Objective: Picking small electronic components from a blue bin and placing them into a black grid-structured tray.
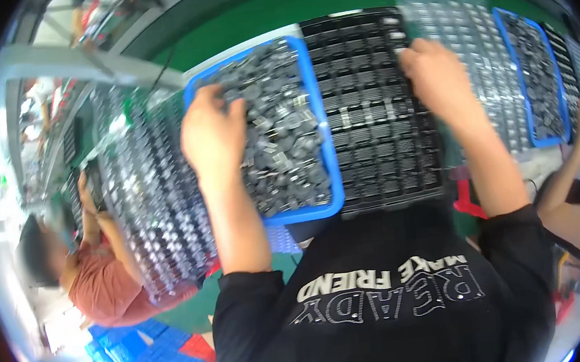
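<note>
My left hand [213, 136] reaches over a blue bin [331, 157] heaped with small dark grey parts [283, 143] that have shiny metal pins or plates. Its thumb and forefinger are apart, and the other fingertips are partly hidden. Just right of the bin lies a black tray [376, 139] with rows of slots, several bearing light metallic glints. At the tray's far right edge my right hand [438, 78] is closed, fingers curled in a pinch. Whatever it grips is too small or blurred to make out.
Clear plastic blister trays [156, 192] stand at left, with more clear trays [473, 61] to the right. Farther right sits another blue bin [536, 77] of dark parts. Co-workers are at both sides, one in a reddish shirt [109, 286]. A green surface [248, 12] runs behind.
</note>
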Motion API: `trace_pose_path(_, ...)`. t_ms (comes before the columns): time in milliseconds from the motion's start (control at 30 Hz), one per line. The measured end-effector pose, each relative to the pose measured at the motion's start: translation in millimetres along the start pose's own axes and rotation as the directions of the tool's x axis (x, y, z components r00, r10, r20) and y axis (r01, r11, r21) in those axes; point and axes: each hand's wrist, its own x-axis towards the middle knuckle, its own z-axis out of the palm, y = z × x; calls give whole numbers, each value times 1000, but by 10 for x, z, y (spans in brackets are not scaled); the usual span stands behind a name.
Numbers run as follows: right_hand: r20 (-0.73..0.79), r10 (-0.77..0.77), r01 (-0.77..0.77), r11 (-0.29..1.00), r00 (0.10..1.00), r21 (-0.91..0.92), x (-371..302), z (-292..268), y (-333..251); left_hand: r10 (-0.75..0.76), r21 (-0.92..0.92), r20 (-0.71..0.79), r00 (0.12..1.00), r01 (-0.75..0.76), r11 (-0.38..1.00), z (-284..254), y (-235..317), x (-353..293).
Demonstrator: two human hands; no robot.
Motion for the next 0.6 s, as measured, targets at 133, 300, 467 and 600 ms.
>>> trace_pose_path(133, 36, 53, -59, 979, 998, 193, -126, -301, 166, 25, -26, -73, 997, -27, 999, 42, -131, 6)
trace_pose_path(300, 95, 431, -441, 876, 897, 196, -629, -679, 611, -30, -91, 26, 999, 32, 995, -44, -140, 52)
trace_pose_path(467, 81, 393, -401, 890, 916, 217, -773, -380, 1038, 2, 9, -20, 1000, -2, 1000, 11, -9, 46)
trace_pose_path(600, 100, 574, -582, 790, 813, 196, -889, -211, 1377, 24, -44, -48, 999, -26, 999, 79, 36, 60)
